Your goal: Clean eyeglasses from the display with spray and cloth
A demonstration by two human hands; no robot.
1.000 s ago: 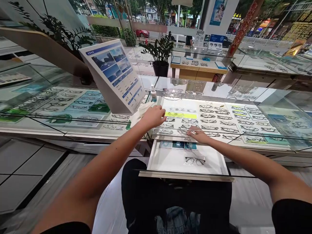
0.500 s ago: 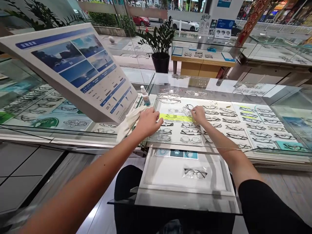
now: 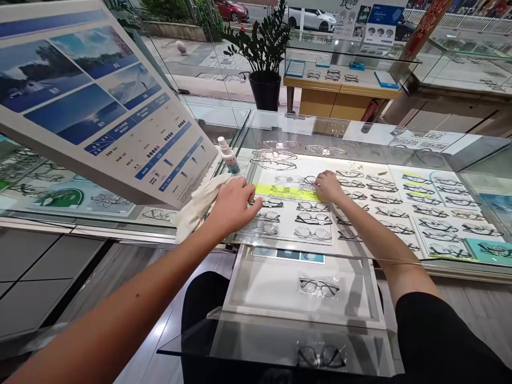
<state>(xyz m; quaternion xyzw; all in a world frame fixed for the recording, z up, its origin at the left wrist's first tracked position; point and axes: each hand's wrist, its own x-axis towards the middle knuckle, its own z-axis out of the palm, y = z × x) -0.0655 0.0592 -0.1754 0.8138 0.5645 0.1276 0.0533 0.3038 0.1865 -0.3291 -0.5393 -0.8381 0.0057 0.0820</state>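
My right hand is over the glass display counter, its fingers pinched at the side of a pair of thin-framed eyeglasses. These glasses are low over the counter, by a yellow-green strip; whether they touch the surface I cannot tell. My left hand rests at the counter's left part, thumb out to the side and fingers bent loosely, with nothing visible in it. Directly left of it lies a crumpled cream cloth. A small white spray bottle stands just beyond that hand.
A large tilted information board stands at left. Several rows of eyeglasses show in the counter. Below, a pulled-out white drawer holds bagged glasses; another bagged pair lies nearer me. A potted plant stands behind.
The eyeglasses in my right hand have come down from a raised, tilted pose to lie flatter near the counter. My view has tipped down, showing the nearer bagged pair. The left hand stays by the cloth.
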